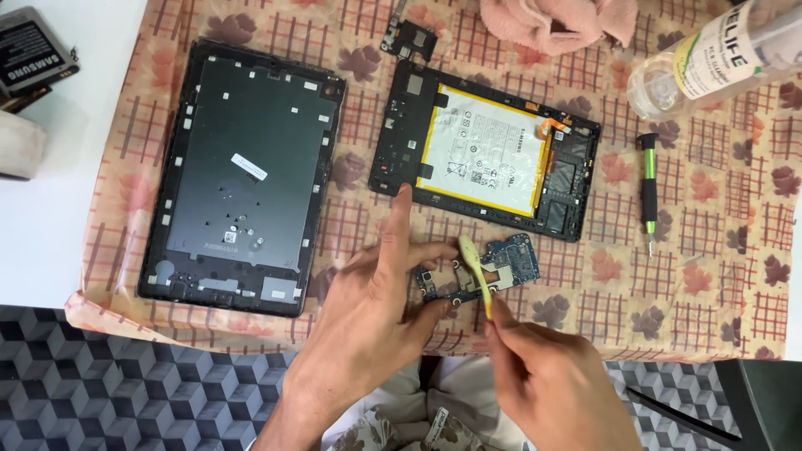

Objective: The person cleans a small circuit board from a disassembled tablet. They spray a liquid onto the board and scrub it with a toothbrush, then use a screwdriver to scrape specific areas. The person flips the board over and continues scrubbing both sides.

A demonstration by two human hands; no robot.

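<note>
My left hand (380, 288) pinches the left end of a small blue circuit board (514, 257), index finger stretched up toward an opened tablet body. My right hand (547, 367) grips a yellow plastic pry tool (474, 266) whose tip rests over the board. The tablet body (401, 125) lies just beyond, showing its white battery (484, 150) with yellow edging. A dark tablet back cover (242, 167) lies inside-up to the left.
A green-handled screwdriver (648, 184) lies on the right. A clear bottle (718, 54) lies on its side at top right, beside a pink cloth (555, 21). A small black bracket (409, 38) sits at top centre, a loose battery (33, 54) at top left. A patterned cloth (710, 276) covers the table.
</note>
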